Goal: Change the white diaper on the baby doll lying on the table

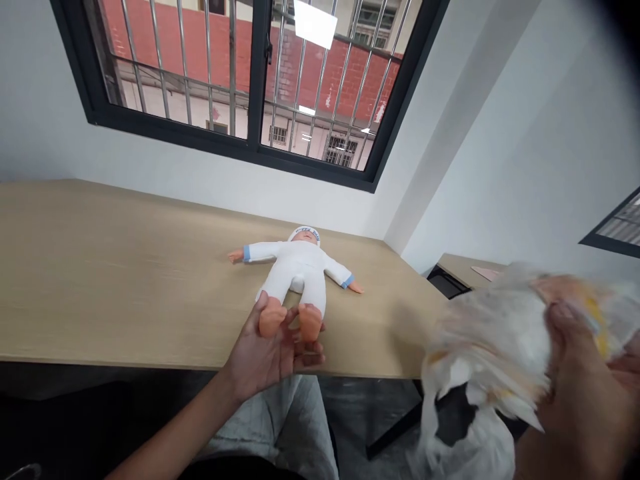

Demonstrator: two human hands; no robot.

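Observation:
A baby doll (pixel 296 261) in a white suit with blue cuffs and a white cap lies on its back, arms spread, feet toward me. My left hand (pixel 273 350) is closed around its bare feet at the table's front edge, palm up, with the thumb at the outer side of one foot. Some of the fingers are hidden behind the feet. On the right, my right hand (pixel 583 373) grips a crumpled white plastic bag (pixel 493 340) with yellow and orange patches, raised beside the table. Motion blurs both the bag and this hand.
The wooden table (pixel 125 280) runs along the wall beneath a barred window (pixel 255 87). A second table (pixel 463 267) stands behind the bag, with a pinkish flat item (pixel 484 273) on it. A dark table leg (pixel 395 427) shows below the edge.

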